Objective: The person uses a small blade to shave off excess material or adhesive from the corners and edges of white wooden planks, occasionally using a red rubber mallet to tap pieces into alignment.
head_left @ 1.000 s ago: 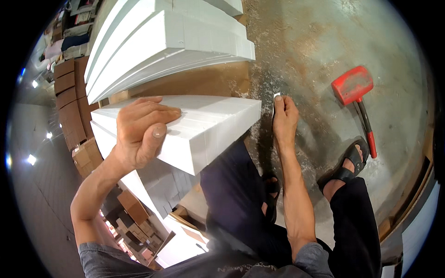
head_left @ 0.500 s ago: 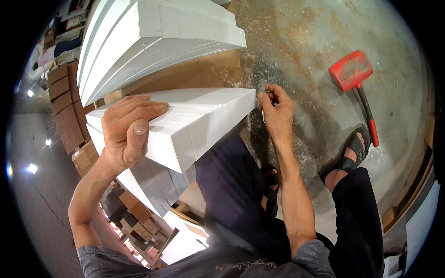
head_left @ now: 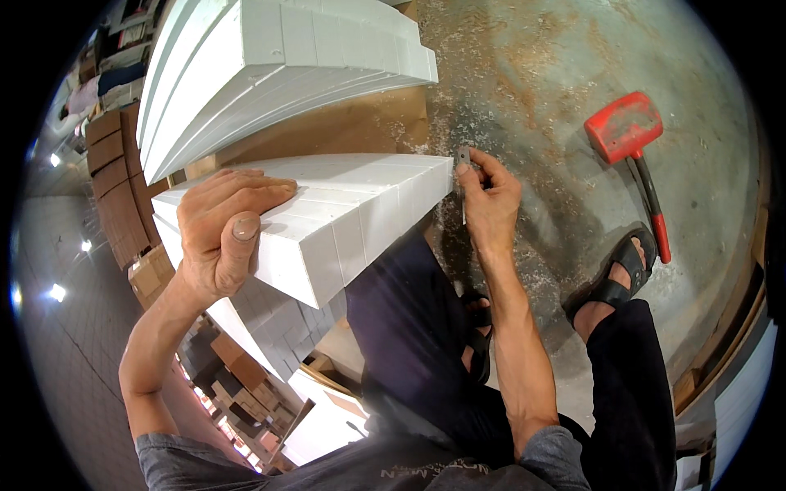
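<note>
My left hand [head_left: 225,225] lies over the near-left part of a stack of white boards or flat boxes [head_left: 352,184]. Its fingers are stretched along the upper face, with the thumb apart over the side edge. At the far right end of that stack, my right hand [head_left: 491,192] pinches a thin grey metal blade [head_left: 464,154] between thumb and fingers. The blade is upright, close to the stack's end; whether it touches cannot be told. Part of its lower length shows beside the palm.
A second white stack [head_left: 327,37] stands beyond, with brown cardboard [head_left: 344,123] between the two. On the floor at right lies a red-headed mallet [head_left: 624,127], near my sandalled foot [head_left: 626,266]. Brown cartons [head_left: 119,188] stand at left. White flecks litter the concrete floor [head_left: 524,82].
My right hand and the blade have shifted very slightly. The left hand stays on the stack, and the whole view has moved a little.
</note>
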{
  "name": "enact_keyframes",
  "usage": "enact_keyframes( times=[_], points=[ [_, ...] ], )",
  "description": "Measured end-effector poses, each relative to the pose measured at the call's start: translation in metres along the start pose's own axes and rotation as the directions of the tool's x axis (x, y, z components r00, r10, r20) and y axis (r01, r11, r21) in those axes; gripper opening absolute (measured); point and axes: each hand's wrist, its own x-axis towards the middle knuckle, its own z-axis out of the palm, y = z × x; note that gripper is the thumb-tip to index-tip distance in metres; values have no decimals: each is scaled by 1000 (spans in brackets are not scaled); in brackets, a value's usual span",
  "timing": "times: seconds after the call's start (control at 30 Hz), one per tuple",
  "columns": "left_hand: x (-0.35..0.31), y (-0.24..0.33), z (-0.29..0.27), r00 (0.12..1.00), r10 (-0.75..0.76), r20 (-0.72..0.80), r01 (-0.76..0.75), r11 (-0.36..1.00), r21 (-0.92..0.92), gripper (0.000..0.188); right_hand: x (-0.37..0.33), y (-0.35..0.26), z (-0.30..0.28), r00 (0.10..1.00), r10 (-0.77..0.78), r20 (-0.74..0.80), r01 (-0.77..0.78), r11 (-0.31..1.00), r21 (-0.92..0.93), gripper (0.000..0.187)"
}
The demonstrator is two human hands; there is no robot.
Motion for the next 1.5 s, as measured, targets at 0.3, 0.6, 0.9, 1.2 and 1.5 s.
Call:
enact_keyframes(
  times=[0.3,0.6,0.9,1.2,1.5],
  points=[
    [-1,-2,-1,1000,4,-2,-4,1000,-16,54,-5,-5,8,999,52,5,-52,997,53,31],
    [2,-1,-1,1000,4,-2,-4,1000,-5,54,-26,-50,9,995,-91,33,84,985,152,28],
    [-1,0,0,1000,-15,7,15,1000,-5,56,-32,-55,4,984,-138,110,117,976,185,27],
    [2,1,-1,1000,-9,13,8,1000,14,56,-44,-54,8,993,-109,42,99,977,187,23],
    [4,-1,-1,1000,10,23,-11,999,43,56,-48,-63,10,994,-112,-1,109,966,236,24]
  ],
)
